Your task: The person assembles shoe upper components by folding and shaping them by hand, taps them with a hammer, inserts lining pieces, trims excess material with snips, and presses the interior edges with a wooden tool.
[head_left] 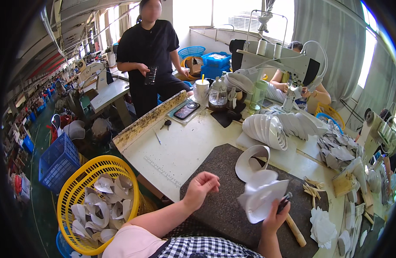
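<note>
At the lower edge of the frame, a black-and-white checked cloth (208,246) and a pale pink sleeve (135,241) were seen. Right of the lower centre, white, curved, thin-walled pieces (266,193) were held over the work surface by the right hand (274,217), whose fingers were closed about their lower edge; a small black object (285,202) with a metallic glint was also gripped there. To its left, the left hand (202,187) was held apart from the pieces, its fingers curled and drawn together; whether anything thin was pinched could not be told. A pale wooden rod (296,231) was laid below the right hand on a dark, speckled, angular slab (223,161). At the lower left, white scraps (97,210) were contained in a round yellow plastic basket (64,210).

Just beyond the held pieces, a white curved band (242,163) was stood on the slab. Nested white curved shells (264,131) were lined up behind it on the white tabletop (163,148), where a dark phone (187,110) and a clear glass jar (217,95) were also placed.

Farther off, at the upper right, a white sewing machine (277,62) was seen, and at the upper centre-left, a person in black (148,47).
</note>
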A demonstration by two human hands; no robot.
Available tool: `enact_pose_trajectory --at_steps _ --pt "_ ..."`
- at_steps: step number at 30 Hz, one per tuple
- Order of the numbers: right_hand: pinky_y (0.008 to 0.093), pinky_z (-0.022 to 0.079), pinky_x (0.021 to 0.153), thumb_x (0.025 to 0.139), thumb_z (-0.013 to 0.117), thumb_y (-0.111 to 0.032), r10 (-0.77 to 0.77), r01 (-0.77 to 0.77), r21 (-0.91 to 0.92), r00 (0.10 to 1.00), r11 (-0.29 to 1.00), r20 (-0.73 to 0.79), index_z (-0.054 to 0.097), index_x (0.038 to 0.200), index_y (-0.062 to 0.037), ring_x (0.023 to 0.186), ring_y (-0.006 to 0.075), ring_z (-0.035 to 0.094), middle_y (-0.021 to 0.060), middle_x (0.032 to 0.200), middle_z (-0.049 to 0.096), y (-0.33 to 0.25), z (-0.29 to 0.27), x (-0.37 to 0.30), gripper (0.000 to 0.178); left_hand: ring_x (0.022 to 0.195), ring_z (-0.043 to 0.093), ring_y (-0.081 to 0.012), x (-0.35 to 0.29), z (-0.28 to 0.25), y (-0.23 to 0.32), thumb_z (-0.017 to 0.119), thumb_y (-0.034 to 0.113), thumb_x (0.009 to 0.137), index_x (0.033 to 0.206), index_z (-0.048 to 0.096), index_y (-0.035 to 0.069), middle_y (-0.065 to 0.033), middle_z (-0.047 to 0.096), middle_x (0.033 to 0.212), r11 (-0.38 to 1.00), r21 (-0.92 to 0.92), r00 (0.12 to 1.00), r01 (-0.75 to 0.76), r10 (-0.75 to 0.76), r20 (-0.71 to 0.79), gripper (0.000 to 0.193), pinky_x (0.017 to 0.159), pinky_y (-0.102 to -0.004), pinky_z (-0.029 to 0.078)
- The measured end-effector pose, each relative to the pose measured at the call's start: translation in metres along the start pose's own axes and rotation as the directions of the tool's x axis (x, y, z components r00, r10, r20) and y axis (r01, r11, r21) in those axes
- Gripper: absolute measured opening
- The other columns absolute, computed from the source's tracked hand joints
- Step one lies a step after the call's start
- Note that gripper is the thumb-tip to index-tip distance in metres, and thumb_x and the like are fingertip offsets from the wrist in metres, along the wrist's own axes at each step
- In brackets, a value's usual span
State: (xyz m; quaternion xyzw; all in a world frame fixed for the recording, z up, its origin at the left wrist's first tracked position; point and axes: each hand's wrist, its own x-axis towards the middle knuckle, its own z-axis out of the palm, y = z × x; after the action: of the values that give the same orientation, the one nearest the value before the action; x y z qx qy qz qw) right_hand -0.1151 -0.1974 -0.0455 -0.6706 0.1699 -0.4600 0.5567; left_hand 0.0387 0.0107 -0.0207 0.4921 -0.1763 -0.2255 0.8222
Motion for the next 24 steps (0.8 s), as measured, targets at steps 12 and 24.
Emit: enact_pose_trajectory --at_steps 12,24 --pt "0.0228 0.041 0.073 0.095 0.052 -0.014 0.26 -0.226 0.375 0.965 0.899 -0.043 0.049 0.108 -0.0048 0.083 0.0075 0.05 -0.0002 0.092 0.053 0.006 0.0 0.005 0.017 0.083 0.063 -0.0235 -0.039 0.154 0.161 0.054 0.011 0.088 0.094 0.065 0.0 -0.014 0.064 0.096 0.126 -0.202 -0.026 -0.971 0.788 0.615 0.016 0.073 -0.0339 0.049" --pt "0.0211 0.041 0.074 0.094 0.054 -0.014 0.216 -0.198 0.333 0.976 0.922 -0.018 0.051 0.108 -0.0052 0.084 0.0063 0.052 -0.0003 0.094 0.056 -0.02 0.009 0.009 0.017 0.069 0.057 -0.0092 -0.086 0.175 0.149 0.066 0.02 0.082 0.076 0.062 0.013 0.0002 0.065 0.076 0.145 0.326 0.211 -0.934 0.961 0.178 0.01 0.06 -0.0228 0.045"
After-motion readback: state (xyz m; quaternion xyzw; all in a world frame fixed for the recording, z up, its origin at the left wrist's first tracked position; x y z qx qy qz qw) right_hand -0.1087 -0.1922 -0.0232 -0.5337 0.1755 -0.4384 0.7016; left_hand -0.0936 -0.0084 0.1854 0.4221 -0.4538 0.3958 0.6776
